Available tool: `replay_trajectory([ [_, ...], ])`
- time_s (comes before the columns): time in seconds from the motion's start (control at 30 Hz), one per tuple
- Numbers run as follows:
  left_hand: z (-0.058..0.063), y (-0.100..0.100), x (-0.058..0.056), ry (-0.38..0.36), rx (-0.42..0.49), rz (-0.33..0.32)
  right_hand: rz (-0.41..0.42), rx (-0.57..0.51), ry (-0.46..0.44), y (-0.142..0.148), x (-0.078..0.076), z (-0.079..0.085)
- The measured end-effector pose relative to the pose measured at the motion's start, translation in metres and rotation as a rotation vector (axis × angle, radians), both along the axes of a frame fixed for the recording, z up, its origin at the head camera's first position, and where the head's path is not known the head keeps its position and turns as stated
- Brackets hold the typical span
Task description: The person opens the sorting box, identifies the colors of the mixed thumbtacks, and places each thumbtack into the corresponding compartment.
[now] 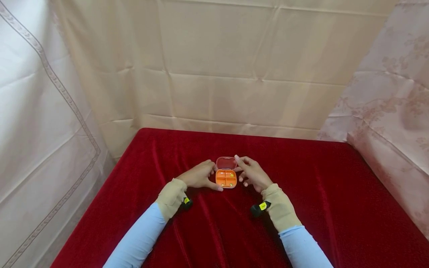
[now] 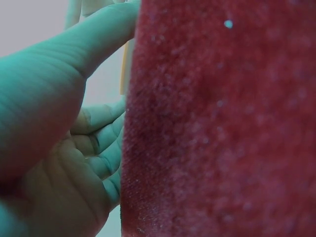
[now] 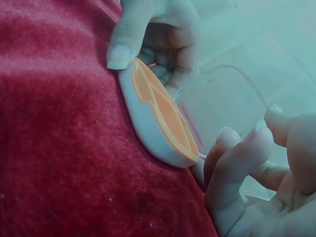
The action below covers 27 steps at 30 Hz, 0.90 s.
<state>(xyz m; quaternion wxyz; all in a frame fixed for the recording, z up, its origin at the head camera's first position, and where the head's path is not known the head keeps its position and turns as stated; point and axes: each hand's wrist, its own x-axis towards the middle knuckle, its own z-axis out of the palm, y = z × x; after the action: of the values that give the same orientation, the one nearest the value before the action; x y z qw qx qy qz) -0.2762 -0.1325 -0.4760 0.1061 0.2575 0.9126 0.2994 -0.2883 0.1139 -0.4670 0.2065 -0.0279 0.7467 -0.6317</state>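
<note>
A small orange pill box [image 1: 226, 178] with several compartments lies on the red cloth, its clear lid [image 1: 226, 163] swung up and back. Tiny yellow-green pieces sit in some compartments. My left hand [image 1: 201, 175] grips the box from the left, thumb along the near corner and fingers round the far left side. In the right wrist view, that thumb presses against the end of the pale outer case [image 3: 148, 123]. On the other side, my right hand [image 1: 253, 174] pinches the edge of the lid [image 3: 222, 103] between thumb and finger, the other fingers bent beside the box.
Red velvety cloth [image 1: 174, 230] covers the table, with soft folds running toward me. A beige curtain [image 1: 214, 74] hangs behind the far edge, with a white curtain [image 1: 40, 123] on the left and a flowered one [image 1: 392, 96] on the right.
</note>
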Motion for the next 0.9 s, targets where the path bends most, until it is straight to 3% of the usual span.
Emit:
replay_trajectory([
  [0.9,-0.0052,-0.0003,-0.0051,0.010,-0.014,-0.015,-0.004,0.009,0.001,0.0027,-0.0013,0.0046],
])
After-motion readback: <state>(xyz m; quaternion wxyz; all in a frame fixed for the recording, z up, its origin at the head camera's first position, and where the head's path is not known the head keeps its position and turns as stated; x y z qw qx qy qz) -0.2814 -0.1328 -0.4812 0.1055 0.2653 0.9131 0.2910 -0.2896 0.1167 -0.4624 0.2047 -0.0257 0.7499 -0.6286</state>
